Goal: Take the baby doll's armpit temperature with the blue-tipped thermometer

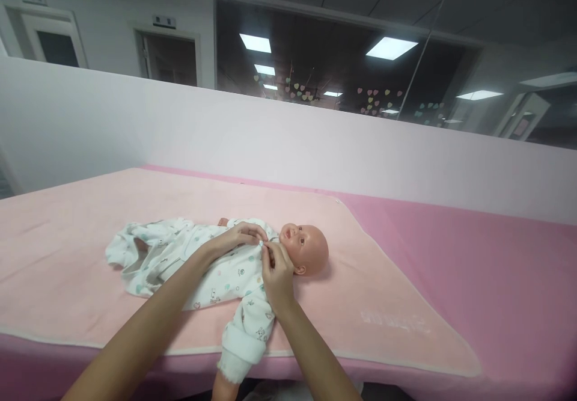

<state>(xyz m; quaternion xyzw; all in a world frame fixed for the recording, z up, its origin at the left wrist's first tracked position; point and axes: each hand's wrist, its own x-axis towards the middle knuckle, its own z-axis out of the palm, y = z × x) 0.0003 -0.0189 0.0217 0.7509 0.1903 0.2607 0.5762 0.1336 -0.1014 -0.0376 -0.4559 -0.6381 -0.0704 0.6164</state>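
A baby doll (311,246) lies on its back, its head toward the right. It wears a white printed romper (225,278) with long sleeves, and the near sleeve hangs over the front edge. My left hand (241,237) rests on the chest, its fingertips closed on the romper's fabric near the neckline. Right beside it, my right hand (278,269) pinches the collar below the doll's chin. The fingertips of both hands nearly meet there. Whatever fastener they may hold is too small to make out. The romper's leg end lies loose and rumpled at the left.
Under the doll is a peach blanket (383,305) with a pale border, spread over a pink table cover (518,269). A white partition (315,142) rises behind the table. Beyond it are doorways and a large window (324,58) with heart-shaped stickers.
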